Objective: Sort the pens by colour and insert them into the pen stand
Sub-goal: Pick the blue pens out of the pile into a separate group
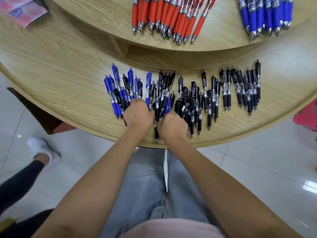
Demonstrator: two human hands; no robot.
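Note:
A spread of mixed blue and black pens [120,93] lies on the lower wooden shelf [68,86], blue mostly at the left and black pens [240,90] to the right. My left hand [138,115] is down in the pile with curled fingers around blue pens. My right hand [172,126] sits beside it, fingers curled around a blue pen [167,105] among black ones. Fingertips of both hands are hidden. A sorted bunch of red pens [164,16] and one of blue pens [264,14] lie on the upper shelf. No pen stand is in view.
The upper curved shelf [103,23] overhangs the back of the lower one. A pink patterned packet [20,11] lies at the far left. Another person's leg and white shoe [44,150] stand on the tiled floor at left. A pink object [307,115] is at right.

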